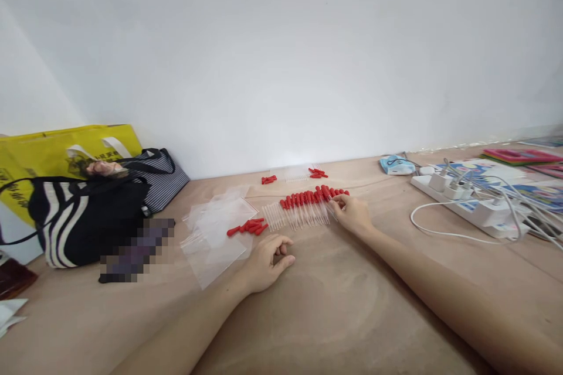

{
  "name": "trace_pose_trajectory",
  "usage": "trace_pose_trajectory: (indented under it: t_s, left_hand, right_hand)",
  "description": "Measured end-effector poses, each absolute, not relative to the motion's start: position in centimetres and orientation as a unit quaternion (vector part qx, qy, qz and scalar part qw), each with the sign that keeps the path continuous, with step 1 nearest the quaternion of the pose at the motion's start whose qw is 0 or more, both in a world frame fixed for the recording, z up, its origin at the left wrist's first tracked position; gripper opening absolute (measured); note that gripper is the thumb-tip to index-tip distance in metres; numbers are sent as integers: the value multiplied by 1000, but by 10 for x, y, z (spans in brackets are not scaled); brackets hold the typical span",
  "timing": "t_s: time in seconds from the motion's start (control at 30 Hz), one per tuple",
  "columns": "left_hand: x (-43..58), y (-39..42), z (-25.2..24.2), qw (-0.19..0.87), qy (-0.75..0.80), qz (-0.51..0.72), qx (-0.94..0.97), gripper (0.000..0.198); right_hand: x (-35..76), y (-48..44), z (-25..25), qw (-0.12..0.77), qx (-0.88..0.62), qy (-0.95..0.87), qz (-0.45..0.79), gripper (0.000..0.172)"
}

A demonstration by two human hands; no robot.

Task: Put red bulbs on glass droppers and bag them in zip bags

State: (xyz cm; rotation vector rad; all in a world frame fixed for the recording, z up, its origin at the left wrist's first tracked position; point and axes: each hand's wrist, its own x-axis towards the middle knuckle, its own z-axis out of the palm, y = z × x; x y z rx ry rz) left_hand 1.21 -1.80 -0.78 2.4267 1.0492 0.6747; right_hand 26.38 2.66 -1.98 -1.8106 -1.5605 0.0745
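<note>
A row of clear droppers with red bulbs [308,205] lies side by side on the tan table [334,304]. My right hand [352,214] rests at the row's right end, fingers pinched on a dropper there. My left hand [266,261] lies on the table in front of the row, fingers loosely curled with nothing in them. Loose red bulbs [248,227] lie on clear plastic bags [215,234] just beyond my left hand. Two more small heaps of red bulbs, one left [268,179] and one right [317,173], sit near the wall.
A striped black-and-white bag [83,217], a grey striped bag [160,179] and a yellow bag [57,149] stand at the left. A white power strip [466,202] with plugs and cables, a blue packet [396,164] and colourful papers [523,155] fill the right.
</note>
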Motion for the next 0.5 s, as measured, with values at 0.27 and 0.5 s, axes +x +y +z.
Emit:
trace_pose_trajectory:
  t_s: [0.27, 0.5]
  left_hand:
    - [12, -19, -3, 194, 377, 224, 877, 14]
    - [11, -19, -3, 201, 366, 218, 882, 13]
  right_hand:
    - [245, 48, -19, 300, -760, -576, -14, 19]
    - [243, 46, -22, 314, -745, -587, -28, 22]
